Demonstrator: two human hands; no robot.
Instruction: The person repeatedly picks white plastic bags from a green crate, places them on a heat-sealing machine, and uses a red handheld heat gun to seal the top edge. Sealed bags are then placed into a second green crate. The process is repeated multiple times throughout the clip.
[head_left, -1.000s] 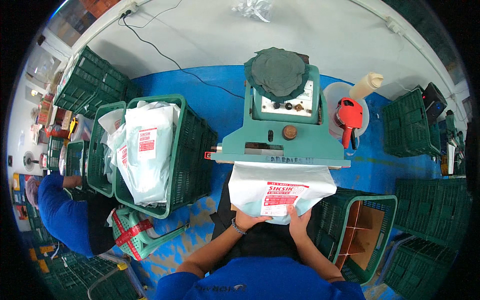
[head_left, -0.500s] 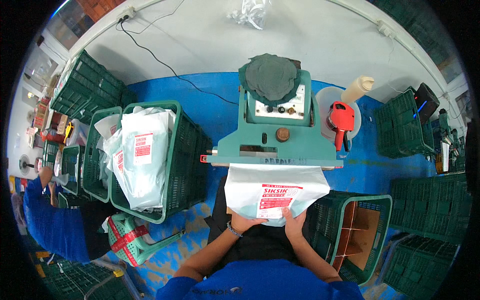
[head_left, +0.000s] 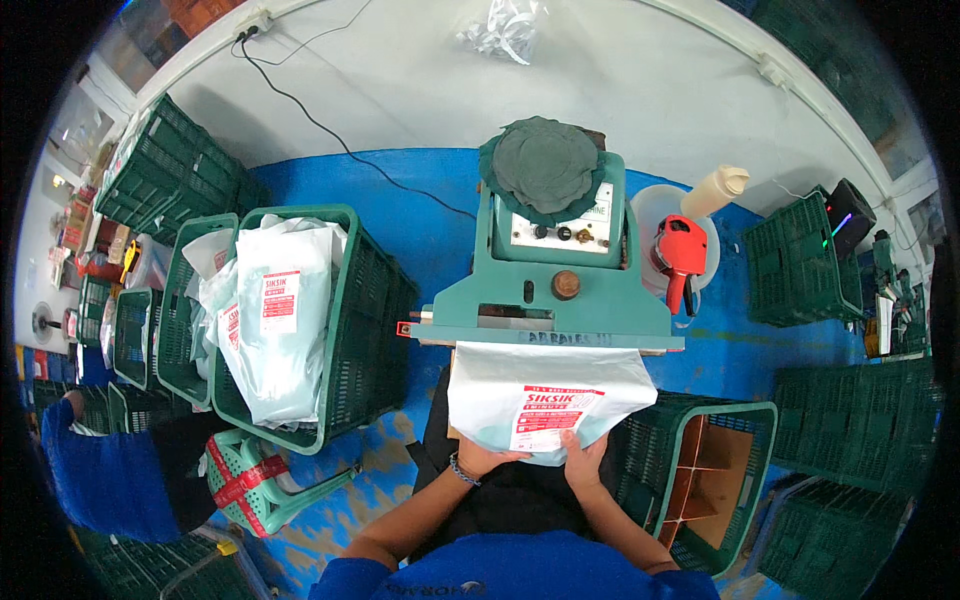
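A white plastic pouch (head_left: pixel 490 395) with red printing lies in front of a green heat-sealing machine (head_left: pixel 628 312). The pouch's far edge runs in under the machine's front bar. My left hand (head_left: pixel 485 458) is closed on the near left edge, fingers beneath and partly hidden. At the near right edge, my right hand (head_left: pixel 586 460) grips the pouch with its thumb on top. The pouch bulges toward me with pale green contents showing faintly through.
Similar pouches (head_left: pixel 285 350) fill a green crate (head_left: pixel 375 320) on the left. A crate with cardboard dividers (head_left: pixel 735 480) stands at right. Beyond it are a red handheld labeller (head_left: pixel 682 250) and a cream bottle (head_left: pixel 718 190). A green stool (head_left: pixel 235 485) and a co-worker's blue sleeve (head_left: pixel 90 470) are at left.
The view has shifted slightly, and the machine's front bar appears lower. Both hands keep their hold on the pouch. At left, the co-worker's arm has dropped.
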